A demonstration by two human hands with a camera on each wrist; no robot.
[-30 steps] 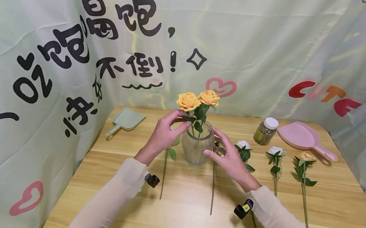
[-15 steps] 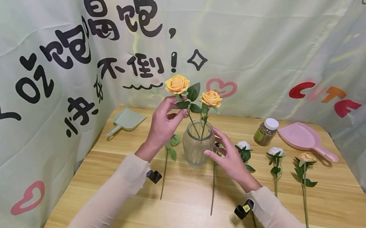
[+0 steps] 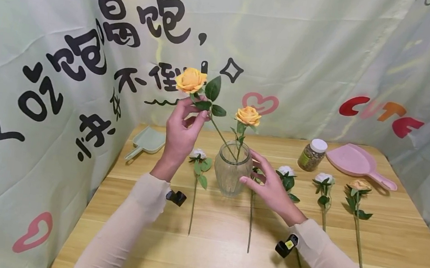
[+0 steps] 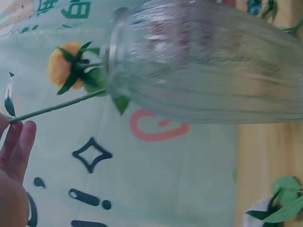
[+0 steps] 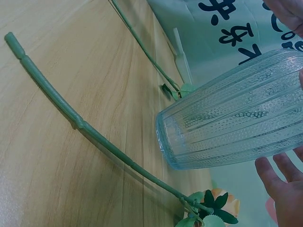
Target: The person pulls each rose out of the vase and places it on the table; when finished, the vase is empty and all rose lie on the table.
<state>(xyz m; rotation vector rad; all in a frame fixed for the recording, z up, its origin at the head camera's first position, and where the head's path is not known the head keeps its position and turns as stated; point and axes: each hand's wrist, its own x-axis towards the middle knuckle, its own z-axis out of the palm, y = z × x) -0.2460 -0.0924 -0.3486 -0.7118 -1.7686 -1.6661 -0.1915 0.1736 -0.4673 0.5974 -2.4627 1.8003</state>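
My left hand (image 3: pixel 183 132) pinches the stem of a yellow rose (image 3: pixel 190 80) just below its bloom. That rose leans left, and its stem (image 4: pixel 61 105) runs down into the mouth of a clear ribbed glass vase (image 3: pixel 227 177). A second yellow rose (image 3: pixel 248 115) stands in the same vase, its bloom above the rim. My right hand (image 3: pixel 270 189) holds the vase from the right, thumb in front and fingers towards the back. In the right wrist view the vase (image 5: pixel 232 116) appears sideways, with fingertips against its side.
A white rose (image 3: pixel 198 154) lies left of the vase. To the right lie more white roses (image 3: pixel 324 178) and a peach rose (image 3: pixel 359 186). Behind them are a lidded jar (image 3: pixel 312 155) and a pink dustpan (image 3: pixel 351 159). A green dustpan (image 3: pixel 149 140) lies at the back left.
My left hand has moved up and left, drawing the yellow rose higher and tilting it away from the other rose. The right hand and the vase have stayed put.
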